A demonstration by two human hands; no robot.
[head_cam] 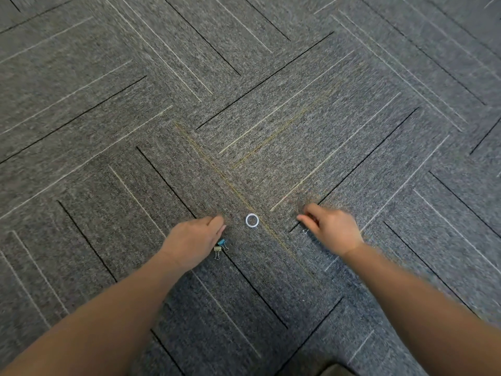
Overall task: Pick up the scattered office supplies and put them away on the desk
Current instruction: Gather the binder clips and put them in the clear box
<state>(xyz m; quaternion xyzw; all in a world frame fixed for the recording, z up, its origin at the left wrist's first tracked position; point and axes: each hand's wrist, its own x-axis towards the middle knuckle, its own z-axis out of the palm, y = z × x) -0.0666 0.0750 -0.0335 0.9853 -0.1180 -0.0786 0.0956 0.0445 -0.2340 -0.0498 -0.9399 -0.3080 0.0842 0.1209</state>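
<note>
A white tape ring (252, 220) lies flat on the grey carpet between my hands. Two small binder clips rest just right of my left hand: a blue one (222, 242) and a beige one (217, 249), side by side with their wire handles pointing toward me. My left hand (193, 240) hovers palm down with fingers together, close to the clips, and I cannot see anything in it. My right hand (329, 227) is blurred, fingers curled low over the carpet. A small wire clip end (305, 230) shows under its fingers; whether it is gripped is unclear.
Grey carpet tiles (244, 104) with black and pale lines fill the whole view. A dark edge of something (336, 370) shows at the bottom of the frame. No desk is in sight.
</note>
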